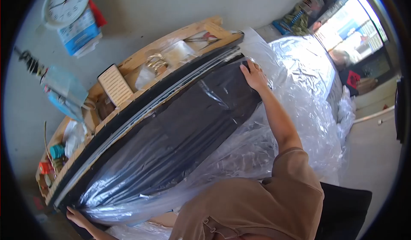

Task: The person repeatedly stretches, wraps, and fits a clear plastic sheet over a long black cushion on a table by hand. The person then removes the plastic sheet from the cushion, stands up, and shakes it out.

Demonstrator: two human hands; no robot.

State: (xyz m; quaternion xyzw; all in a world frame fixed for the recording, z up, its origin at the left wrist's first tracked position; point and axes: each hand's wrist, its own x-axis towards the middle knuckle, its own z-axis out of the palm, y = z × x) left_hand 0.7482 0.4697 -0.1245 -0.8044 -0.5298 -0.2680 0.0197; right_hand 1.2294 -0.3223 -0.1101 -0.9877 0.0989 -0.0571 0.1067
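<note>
We reached across the dark sheet [171,128], which ran diagonally from the lower left of the frame to the upper centre right. Our hands were well apart, one near each end, a spread that seemed meant to steady the sheet along its length. Our right hand [257,76] lay over the far corner, its thumb set away from the fingers, perhaps so that the corner stayed flat; we could not tell whether it pinched the edge. Our left hand [76,217] touched the near corner at the lower left, its fingers partly hidden, so we could not tell how firmly it gripped. Creases fanned from that end toward the middle, while the far end looked smoother. Beside the sheet's upper edge, pale strips [184,81] ran alongside a black band [184,70], which probably gave us a straight line to judge by. Crumpled clear plastic [304,116] spread from the lower centre to the right of the frame, below and beyond the sheet. Along the wooden ledge [171,32] lay a red-handled tool [209,35], and farther down it a patterned pale box [115,86] leaned at a tilt and a teal lid [56,151] sat near the left end, apparently kept there within reach but off the sheet. A clock [66,2] hung at the upper left.
</note>
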